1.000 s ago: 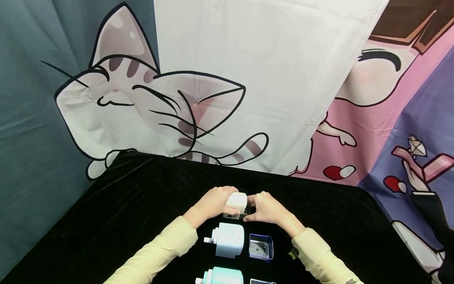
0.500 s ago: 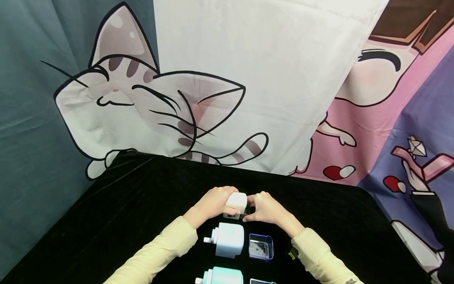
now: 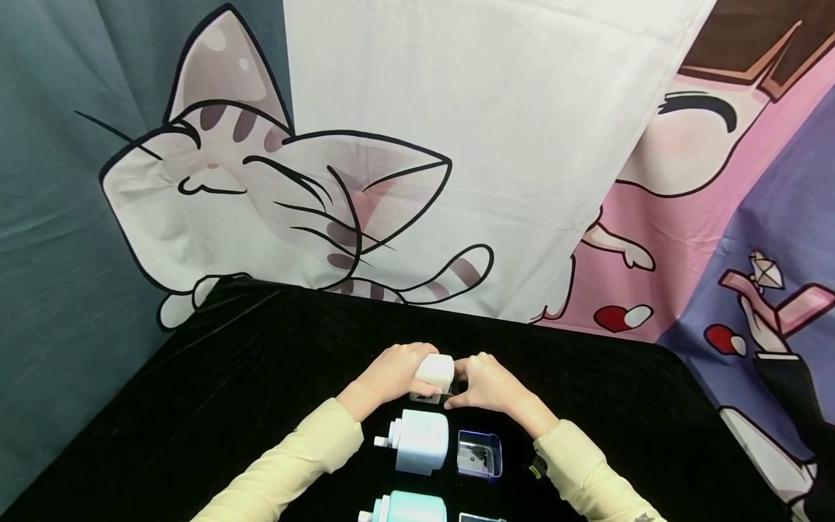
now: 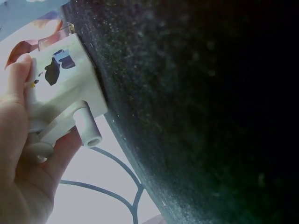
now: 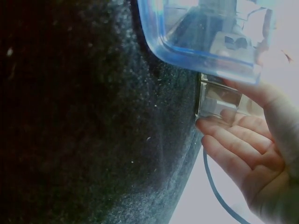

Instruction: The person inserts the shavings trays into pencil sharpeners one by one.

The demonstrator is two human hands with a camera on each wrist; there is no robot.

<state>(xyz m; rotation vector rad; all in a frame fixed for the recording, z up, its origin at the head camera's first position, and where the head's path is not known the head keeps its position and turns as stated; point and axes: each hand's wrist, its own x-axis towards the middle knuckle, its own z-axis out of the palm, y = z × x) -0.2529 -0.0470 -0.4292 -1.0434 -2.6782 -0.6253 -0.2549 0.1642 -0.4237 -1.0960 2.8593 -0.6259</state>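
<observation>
A white hand-crank pencil sharpener lies on the black cloth, gripped by my left hand, whose thumb is along its near side. Its crank handle and a dark printed picture show in the left wrist view. My right hand pinches a clear shavings drawer at the sharpener's right end, thumb on the near side and fingers on the far side. How deep the drawer sits is partly hidden by the fingers. Closer to me are a light blue sharpener and its blue-tinted clear drawer, apart from each other.
A teal sharpener and another clear drawer are cut off at the bottom edge. The black cloth covers the table. Behind it hangs a printed cartoon curtain. A small dark object shows beside the right sleeve.
My right hand and the clear drawer have shifted very slightly left, towards the white sharpener. The left hand stays in place, and the other sharpeners lie as before.
</observation>
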